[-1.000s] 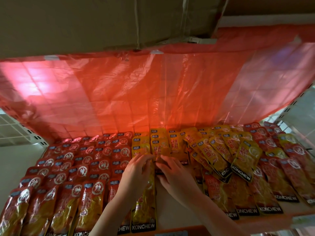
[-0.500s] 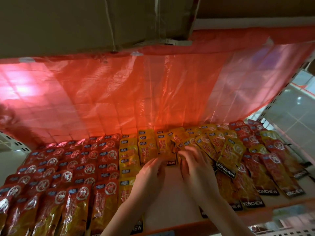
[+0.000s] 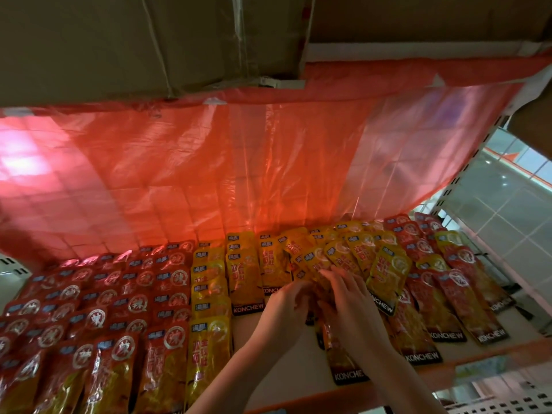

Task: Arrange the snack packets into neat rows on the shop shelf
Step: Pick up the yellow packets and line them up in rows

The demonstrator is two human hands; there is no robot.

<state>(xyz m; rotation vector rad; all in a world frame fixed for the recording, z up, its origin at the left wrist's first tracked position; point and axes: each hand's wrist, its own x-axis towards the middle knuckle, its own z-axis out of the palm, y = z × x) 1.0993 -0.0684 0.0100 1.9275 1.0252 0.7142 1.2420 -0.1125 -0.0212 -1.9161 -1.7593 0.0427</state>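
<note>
Snack packets cover the shelf point(image 3: 286, 372). Red packets point(image 3: 119, 303) lie in overlapping rows on the left, beside a straight column of yellow packets point(image 3: 209, 294). Right of centre, yellow packets point(image 3: 358, 255) lie jumbled and fanned at angles. More red packets point(image 3: 457, 294) lie slanted at the far right. My left hand point(image 3: 283, 306) and my right hand point(image 3: 349, 297) meet at the near edge of the jumbled pile, fingers curled round yellow packets there. One packet point(image 3: 343, 363) lies under my right wrist.
A translucent red plastic sheet point(image 3: 209, 174) hangs behind the packets as the shelf's back. A cardboard box point(image 3: 119, 40) sits overhead on the shelf above. A perforated white upright point(image 3: 466, 162) and tiled floor show at the right. The orange front lip point(image 3: 493, 354) edges the shelf.
Both hands moved right, from the straight yellow column to the jumbled yellow pile. The view has swung right with them.
</note>
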